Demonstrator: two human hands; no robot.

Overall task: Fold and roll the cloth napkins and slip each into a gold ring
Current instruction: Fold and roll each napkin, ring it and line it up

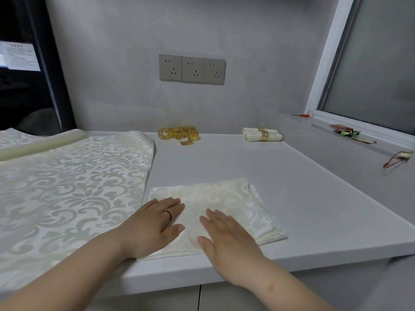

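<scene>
at the near edge of the grey bench (pixel 303 187) lies a cream folded napkin (pixel 231 198), a flat patterned rectangle with a hemmed edge toward the person. the left hand (pixel 150 227) lies palm down on its left part, fingers (pixel 174 206) straight and close together, gripping nothing, with a dark band (pixel 168 214) on one of them. the right hand (pixel 226 239) lies flat on the napkin's near middle, its fingers straight and slightly spread, pressing the cloth and holding nothing. just left of the folded napkin, a larger spread cloth (pixel 67 180) of the same cream pattern covers the bench's left side. at the back, near the wall, sits a pile of gold rings (pixel 178 134). well to its right lies a rolled napkin (pixel 251 134) with a gold ring (pixel 263 134) around its middle. three wall sockets (pixel 192 69) are set above them.
</scene>
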